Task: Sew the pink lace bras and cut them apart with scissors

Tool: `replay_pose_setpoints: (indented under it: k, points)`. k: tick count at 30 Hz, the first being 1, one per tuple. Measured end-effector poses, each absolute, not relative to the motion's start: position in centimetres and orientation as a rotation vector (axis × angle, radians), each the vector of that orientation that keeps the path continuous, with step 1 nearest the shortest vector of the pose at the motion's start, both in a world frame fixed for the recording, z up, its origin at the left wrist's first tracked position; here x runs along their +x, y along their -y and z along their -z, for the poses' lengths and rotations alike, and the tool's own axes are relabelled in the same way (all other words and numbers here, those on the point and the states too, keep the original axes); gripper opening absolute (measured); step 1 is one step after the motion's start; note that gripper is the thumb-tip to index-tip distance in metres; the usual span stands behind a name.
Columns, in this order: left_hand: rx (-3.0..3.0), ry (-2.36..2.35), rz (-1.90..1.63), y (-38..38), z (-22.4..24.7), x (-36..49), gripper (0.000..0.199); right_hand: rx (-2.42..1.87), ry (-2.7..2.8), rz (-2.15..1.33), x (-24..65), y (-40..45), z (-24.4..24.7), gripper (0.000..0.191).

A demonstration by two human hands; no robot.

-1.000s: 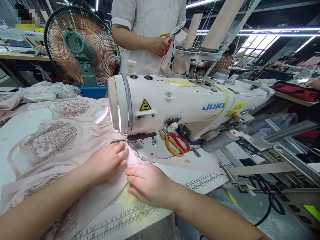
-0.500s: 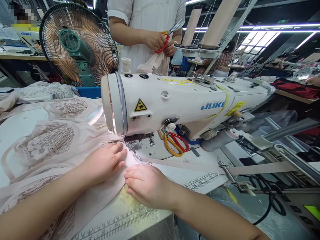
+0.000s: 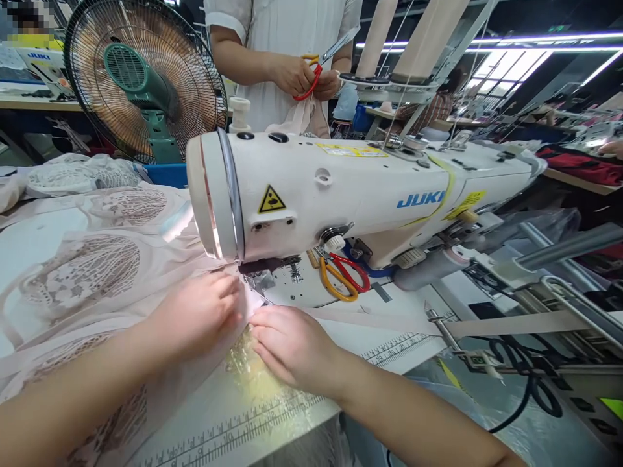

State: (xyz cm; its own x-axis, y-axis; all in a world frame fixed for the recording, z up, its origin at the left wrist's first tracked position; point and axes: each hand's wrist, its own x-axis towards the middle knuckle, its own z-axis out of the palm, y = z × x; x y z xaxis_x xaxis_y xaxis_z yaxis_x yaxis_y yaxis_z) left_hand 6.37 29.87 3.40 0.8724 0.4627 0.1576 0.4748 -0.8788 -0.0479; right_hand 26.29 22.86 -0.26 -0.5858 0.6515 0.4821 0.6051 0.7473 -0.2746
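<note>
A pale pink lace garment (image 3: 121, 272) is spread to the left of the white sewing machine (image 3: 311, 194), part of it under the machine head. My left hand (image 3: 199, 314), slightly blurred, has its fingers curled and closed on the garment just in front of the needle area. To its right, my right hand (image 3: 292, 344) is closed in a pinch at the garment's edge; the fingertips are partly hidden. From beside that hand a pale elastic band (image 3: 516, 324) runs right, through a metal guide (image 3: 442, 327).
Scissors with red and orange handles (image 3: 341, 275) lie on the machine bed. A fan (image 3: 146, 84) stands behind at left. Across the machine, a person (image 3: 292, 39) holds another pair of scissors (image 3: 314, 81) and some fabric. Thread cones (image 3: 428, 39) rise behind the machine.
My left hand's fingers have drawn in from lying flatter on the cloth and curled. My right hand has shifted slightly right. The garment's front edge has moved left, baring more yellow tape.
</note>
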Motion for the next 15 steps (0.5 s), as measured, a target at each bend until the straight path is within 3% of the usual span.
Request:
replay_pose_setpoints:
  k: [6,15]
  points:
    - [-2.828,0.578,0.254,-25.6,-1.2,6.2,0.031,-1.119,2.408,-0.079,26.4,-22.7,0.3,0.019]
    - [-2.887,0.579,0.215,-27.7,-0.9,4.7,0.037,-1.156,2.483,-0.040,26.0,-22.6,0.4,0.028]
